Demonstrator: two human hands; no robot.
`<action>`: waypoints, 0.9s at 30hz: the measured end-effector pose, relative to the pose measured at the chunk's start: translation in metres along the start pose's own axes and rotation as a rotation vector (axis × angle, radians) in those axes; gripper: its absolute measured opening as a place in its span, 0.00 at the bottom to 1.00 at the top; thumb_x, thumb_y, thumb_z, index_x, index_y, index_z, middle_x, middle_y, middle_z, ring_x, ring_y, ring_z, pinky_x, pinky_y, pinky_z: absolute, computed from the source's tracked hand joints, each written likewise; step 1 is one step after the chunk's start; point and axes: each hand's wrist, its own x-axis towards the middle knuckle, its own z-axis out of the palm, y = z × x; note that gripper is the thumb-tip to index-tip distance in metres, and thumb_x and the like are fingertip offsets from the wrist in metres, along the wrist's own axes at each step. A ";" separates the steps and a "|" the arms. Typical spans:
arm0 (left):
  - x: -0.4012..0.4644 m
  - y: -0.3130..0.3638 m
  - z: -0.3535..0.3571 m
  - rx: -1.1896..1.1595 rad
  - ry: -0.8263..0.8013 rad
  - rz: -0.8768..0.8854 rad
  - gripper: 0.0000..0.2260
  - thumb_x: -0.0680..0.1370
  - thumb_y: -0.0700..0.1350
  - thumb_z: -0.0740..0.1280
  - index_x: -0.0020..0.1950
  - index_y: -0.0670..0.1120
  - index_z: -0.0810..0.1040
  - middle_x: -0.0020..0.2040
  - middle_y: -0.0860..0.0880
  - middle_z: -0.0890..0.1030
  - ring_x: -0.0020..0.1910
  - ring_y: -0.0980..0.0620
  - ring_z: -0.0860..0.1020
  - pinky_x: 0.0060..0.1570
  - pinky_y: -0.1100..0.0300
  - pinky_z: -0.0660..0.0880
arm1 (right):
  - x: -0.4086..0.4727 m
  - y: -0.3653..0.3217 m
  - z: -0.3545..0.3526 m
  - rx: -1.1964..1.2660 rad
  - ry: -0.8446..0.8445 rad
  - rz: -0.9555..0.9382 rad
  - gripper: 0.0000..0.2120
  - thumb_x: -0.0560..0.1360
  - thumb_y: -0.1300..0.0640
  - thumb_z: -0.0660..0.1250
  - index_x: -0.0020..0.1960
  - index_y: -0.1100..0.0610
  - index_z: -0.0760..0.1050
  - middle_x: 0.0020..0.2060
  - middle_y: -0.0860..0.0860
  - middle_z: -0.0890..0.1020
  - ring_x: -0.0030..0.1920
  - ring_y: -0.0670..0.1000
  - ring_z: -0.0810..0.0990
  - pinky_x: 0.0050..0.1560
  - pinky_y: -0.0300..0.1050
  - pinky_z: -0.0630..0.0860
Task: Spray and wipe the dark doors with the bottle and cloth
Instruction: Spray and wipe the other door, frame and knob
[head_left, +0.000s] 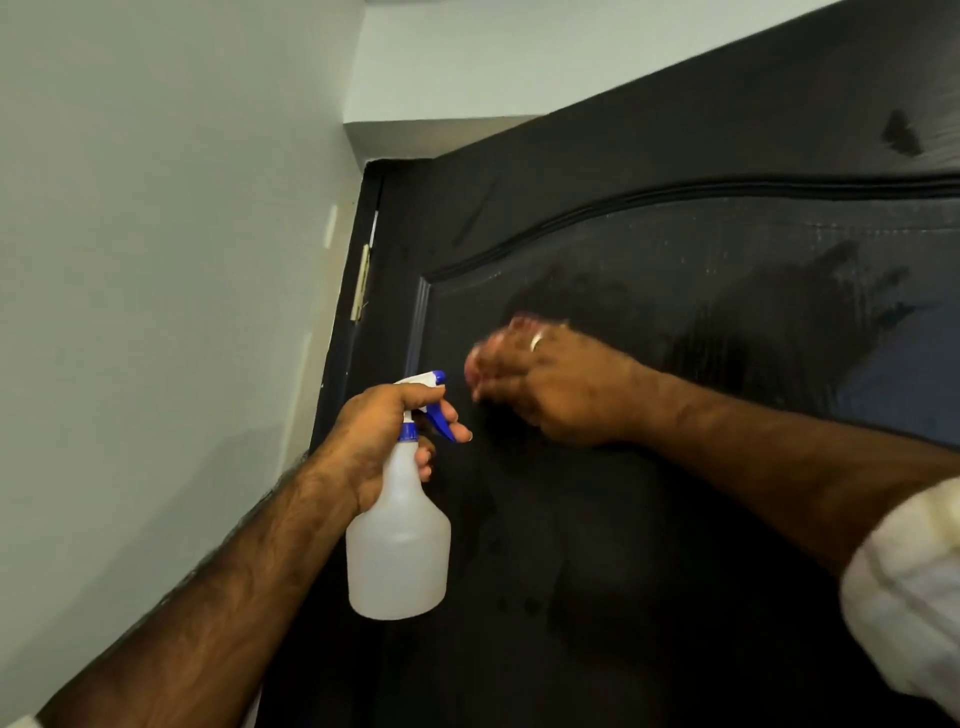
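Note:
The dark door (675, 519) fills the right and middle of the view, with an arched raised panel and wet streaks on its upper part. My left hand (384, 436) grips the neck of a translucent white spray bottle (399, 551) with a blue trigger, a finger on the trigger and the nozzle facing the door. My right hand (550, 384) is blurred and pressed against the door panel. A pinkish cloth (485, 364) shows only as a smear around its fingers.
A pale wall (156, 260) stands on the left, meeting the door frame (343, 332), which carries a brass hinge (361, 283). A white rolled-up sleeve (914, 587) is at the right edge.

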 end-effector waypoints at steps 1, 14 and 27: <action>0.005 0.007 0.002 0.003 -0.001 0.007 0.15 0.81 0.50 0.67 0.54 0.39 0.84 0.52 0.37 0.88 0.25 0.52 0.74 0.29 0.59 0.76 | -0.003 -0.003 -0.003 0.013 -0.102 -0.064 0.25 0.84 0.48 0.64 0.82 0.44 0.69 0.83 0.49 0.66 0.82 0.55 0.63 0.83 0.61 0.59; 0.053 0.054 0.018 0.040 0.092 0.035 0.13 0.80 0.49 0.67 0.53 0.40 0.84 0.50 0.39 0.88 0.25 0.53 0.74 0.27 0.61 0.74 | 0.097 0.084 -0.040 -0.242 -0.021 0.169 0.21 0.85 0.40 0.61 0.77 0.39 0.74 0.80 0.60 0.63 0.82 0.66 0.57 0.80 0.70 0.53; 0.047 0.090 0.122 0.018 -0.152 0.119 0.12 0.81 0.48 0.66 0.48 0.41 0.84 0.47 0.40 0.88 0.31 0.53 0.75 0.31 0.62 0.73 | -0.054 0.146 -0.107 -0.227 0.055 0.447 0.30 0.78 0.33 0.52 0.69 0.44 0.82 0.53 0.55 0.71 0.66 0.65 0.72 0.69 0.64 0.65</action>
